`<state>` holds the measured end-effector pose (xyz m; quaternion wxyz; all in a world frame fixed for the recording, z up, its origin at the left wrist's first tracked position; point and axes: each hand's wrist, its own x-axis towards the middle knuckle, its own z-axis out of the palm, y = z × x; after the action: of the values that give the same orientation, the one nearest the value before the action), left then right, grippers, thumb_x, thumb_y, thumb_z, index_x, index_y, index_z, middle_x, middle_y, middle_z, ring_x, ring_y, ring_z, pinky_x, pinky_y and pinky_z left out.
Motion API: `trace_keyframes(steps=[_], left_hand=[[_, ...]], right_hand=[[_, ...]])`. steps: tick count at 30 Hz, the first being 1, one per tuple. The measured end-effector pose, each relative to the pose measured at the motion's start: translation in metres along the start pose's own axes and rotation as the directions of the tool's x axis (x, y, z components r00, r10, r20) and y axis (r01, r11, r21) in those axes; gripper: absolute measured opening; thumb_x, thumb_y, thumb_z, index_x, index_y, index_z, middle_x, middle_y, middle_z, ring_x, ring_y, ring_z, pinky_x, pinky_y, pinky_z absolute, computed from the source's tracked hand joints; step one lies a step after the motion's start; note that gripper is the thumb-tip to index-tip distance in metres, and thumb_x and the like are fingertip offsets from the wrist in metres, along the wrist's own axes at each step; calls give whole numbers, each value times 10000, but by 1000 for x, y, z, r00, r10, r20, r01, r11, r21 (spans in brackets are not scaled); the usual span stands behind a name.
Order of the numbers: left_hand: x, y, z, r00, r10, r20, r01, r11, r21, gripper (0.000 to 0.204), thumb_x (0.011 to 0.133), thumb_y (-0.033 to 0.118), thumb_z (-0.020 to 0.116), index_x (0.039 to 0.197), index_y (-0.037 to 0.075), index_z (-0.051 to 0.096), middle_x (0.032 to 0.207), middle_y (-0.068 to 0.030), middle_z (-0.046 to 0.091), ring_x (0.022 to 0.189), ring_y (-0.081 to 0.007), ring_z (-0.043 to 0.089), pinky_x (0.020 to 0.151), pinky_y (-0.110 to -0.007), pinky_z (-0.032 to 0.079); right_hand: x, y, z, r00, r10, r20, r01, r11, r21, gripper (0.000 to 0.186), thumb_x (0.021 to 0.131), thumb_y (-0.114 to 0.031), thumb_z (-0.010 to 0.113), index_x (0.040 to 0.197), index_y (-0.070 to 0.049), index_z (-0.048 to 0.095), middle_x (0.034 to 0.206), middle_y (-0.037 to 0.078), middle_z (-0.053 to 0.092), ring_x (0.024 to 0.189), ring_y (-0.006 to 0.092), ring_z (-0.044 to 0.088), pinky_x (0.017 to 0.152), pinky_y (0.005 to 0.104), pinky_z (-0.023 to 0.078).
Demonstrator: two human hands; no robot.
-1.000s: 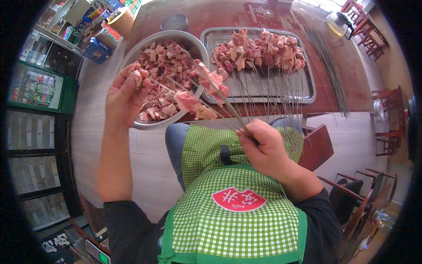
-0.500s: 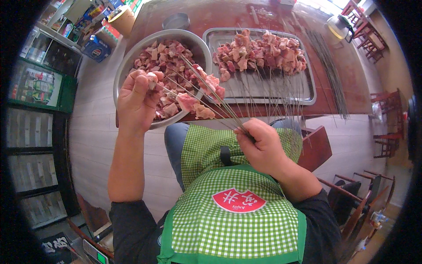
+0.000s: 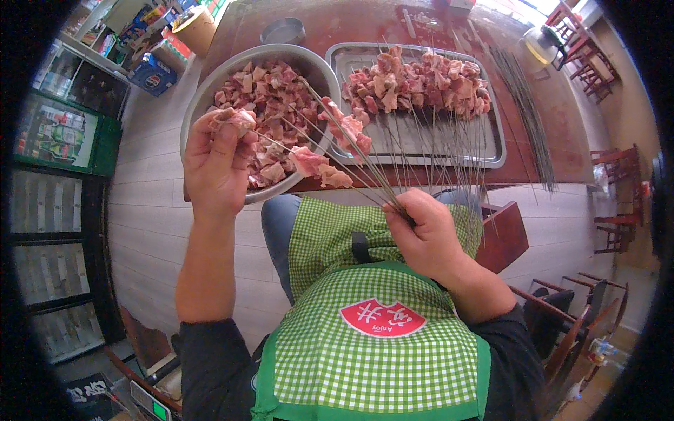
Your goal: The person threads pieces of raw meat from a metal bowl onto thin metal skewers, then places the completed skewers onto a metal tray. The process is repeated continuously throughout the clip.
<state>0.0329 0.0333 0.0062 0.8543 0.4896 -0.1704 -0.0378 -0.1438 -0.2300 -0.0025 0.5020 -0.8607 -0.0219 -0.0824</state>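
My left hand (image 3: 219, 151) is closed, pinching a piece of raw meat (image 3: 237, 121) over the near left part of a round metal bowl (image 3: 191, 133). Heaped inside the bowl are many chunks of cut raw meat (image 3: 263, 91). In my right hand (image 3: 425, 231), at the table's front edge, is a bunch of thin metal skewers (image 3: 379, 184) fanning up to the left. Some carry threaded meat pieces (image 3: 309, 163). The tip of one skewer lies close to the meat in my left fingers; whether it enters that piece I cannot tell.
Right of the bowl, a rectangular metal tray (image 3: 502, 140) holds a row of loaded meat skewers (image 3: 421, 81), handles toward me. More bare skewers (image 3: 526, 112) lie beside it. A shallow round dish (image 3: 282, 31), a glass jug (image 3: 542, 43) and a dark red table (image 3: 569, 133) also show.
My left hand has turned, and the meat piece in its fingers now shows more. My right hand and its skewers have shifted slightly right.
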Motion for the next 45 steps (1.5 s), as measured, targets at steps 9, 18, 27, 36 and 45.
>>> trace_keyframes(steps=[9, 18, 27, 36, 45], left_hand=[[-6, -12, 14, 991, 87, -101, -81, 995, 66, 199, 993, 65, 638, 1188, 30, 628, 1114, -111, 695, 971, -178, 685, 832, -310, 588], [-5, -11, 20, 977, -180, -117, 164, 977, -139, 198, 1021, 167, 615, 1170, 39, 644, 1012, -108, 723, 828, -191, 710, 747, -323, 611], [-11, -18, 34, 986, -132, -99, 117, 983, -144, 221, 1035, 189, 593, 1162, 14, 640, 1042, -126, 718, 894, -218, 712, 796, -344, 602], [-7, -16, 35, 988, -118, -103, 101, 982, -163, 246, 1036, 209, 591, 1179, 14, 636, 1066, -144, 716, 922, -226, 710, 796, -342, 600], [-3, -11, 34, 991, -100, -84, 75, 963, -258, 221, 1035, 218, 590, 1154, 40, 641, 1086, -171, 714, 903, -223, 718, 758, -330, 612]], right_hand=[[-1, 4, 3, 999, -25, -39, 26, 999, 25, 53, 879, -23, 647, 898, 7, 607, 799, 166, 570, 734, 347, 575, 646, 414, 463], [1, 8, 4, 996, -65, -54, 65, 998, 11, 40, 878, -15, 641, 889, 3, 607, 779, 154, 558, 712, 332, 564, 628, 406, 451], [0, 5, 9, 995, -61, -72, 64, 998, 28, 59, 887, -21, 646, 871, 3, 595, 763, 151, 542, 701, 331, 550, 620, 411, 445], [0, 3, 9, 995, -66, -80, 67, 998, 16, 60, 881, -10, 646, 879, 13, 590, 773, 156, 553, 706, 336, 557, 623, 413, 447], [1, 5, 16, 980, -119, -156, 129, 990, 53, 91, 913, -3, 650, 849, 3, 586, 701, 87, 466, 614, 213, 464, 560, 346, 361]])
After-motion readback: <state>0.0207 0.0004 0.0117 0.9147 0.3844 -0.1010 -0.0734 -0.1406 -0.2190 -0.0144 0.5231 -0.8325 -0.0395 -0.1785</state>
